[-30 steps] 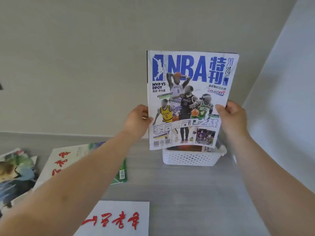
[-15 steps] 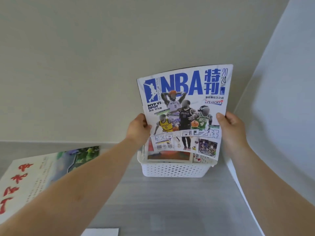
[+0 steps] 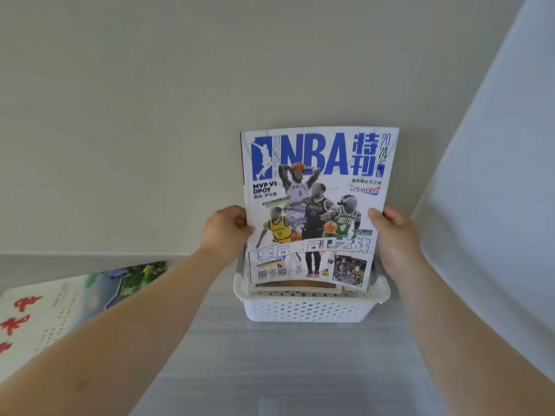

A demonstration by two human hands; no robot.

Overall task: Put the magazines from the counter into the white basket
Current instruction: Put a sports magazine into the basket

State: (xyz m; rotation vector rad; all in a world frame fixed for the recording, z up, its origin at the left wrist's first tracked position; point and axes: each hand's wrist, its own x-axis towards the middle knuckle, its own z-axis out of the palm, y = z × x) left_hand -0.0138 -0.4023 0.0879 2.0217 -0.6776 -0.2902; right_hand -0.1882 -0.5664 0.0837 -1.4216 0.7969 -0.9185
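Over on the left, a magazine with red characters (image 3: 75,298) and a green landscape on its cover lay flat on the grey table (image 3: 285,361), not yet put away. The left grip (image 3: 223,232) pinched the spine edge of the NBA magazine (image 3: 315,163) a little below its middle, fingers curled round that edge. The magazine stood upright, cover facing the person, with its lower edge at the mouth of the white basket (image 3: 306,310), which sat on the table against the wall. I couldn't tell whether it touched the other magazine (image 3: 297,287) lying flat inside. It looked light and floppy to me: thin, glossy and likely slick, the sort that sags if held by one corner and creases if jammed against a rim. Taking both side edges low down, as here, seemed the sensible hold for steering it in. Its cover was white with big blue NBA lettering, Chinese characters, "2024" and basketball players in yellow, black and green jerseys, and the top edge bowed slightly. The right grip (image 3: 396,238) pinched the open edge at a matching height, thumb on the front.
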